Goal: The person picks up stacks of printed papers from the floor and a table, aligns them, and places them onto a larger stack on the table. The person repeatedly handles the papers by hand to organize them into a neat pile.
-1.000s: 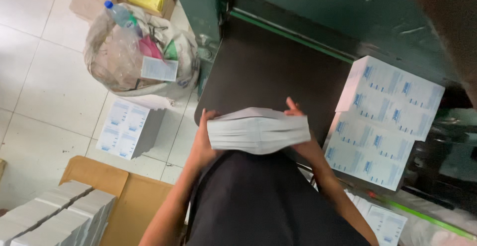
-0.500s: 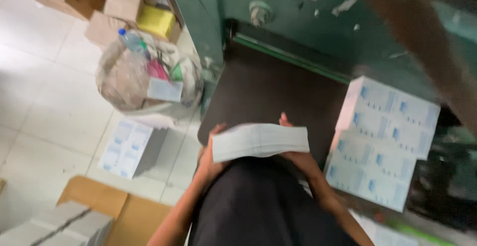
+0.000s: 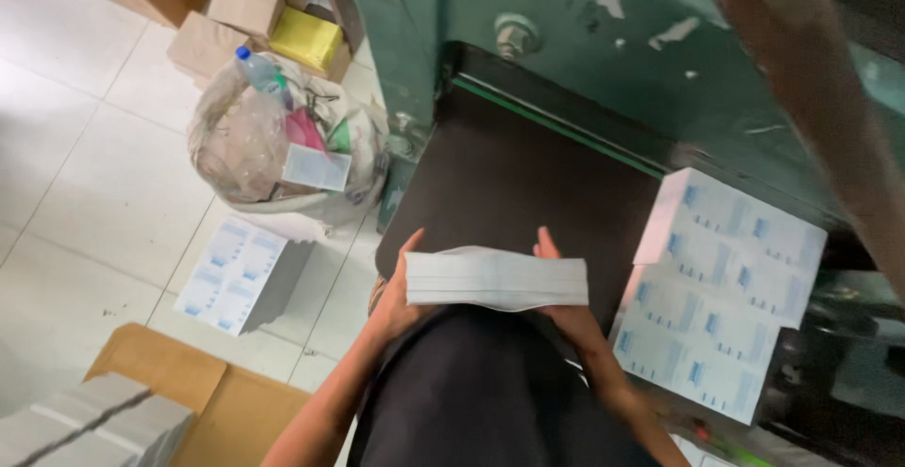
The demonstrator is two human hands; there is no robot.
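Observation:
I hold a thick stack of white paper sheets on edge between both hands, just above the near edge of a dark machine table. My left hand grips the stack's left end, thumb up. My right hand presses its right end, fingers pointing away from me. The stack sags slightly in the middle. My black clothing fills the view below it.
Two stacks of blue-printed white sheets lie on the table at right. On the tiled floor sit another printed stack, a full waste bag with a plastic bottle, cardboard boxes, flat cardboard and grey stacks. The green machine body rises behind.
The stack has straightened from a bulging bend into a flatter, squarer block between my hands. The camera view shifted slightly; both hands keep their grip on its ends.

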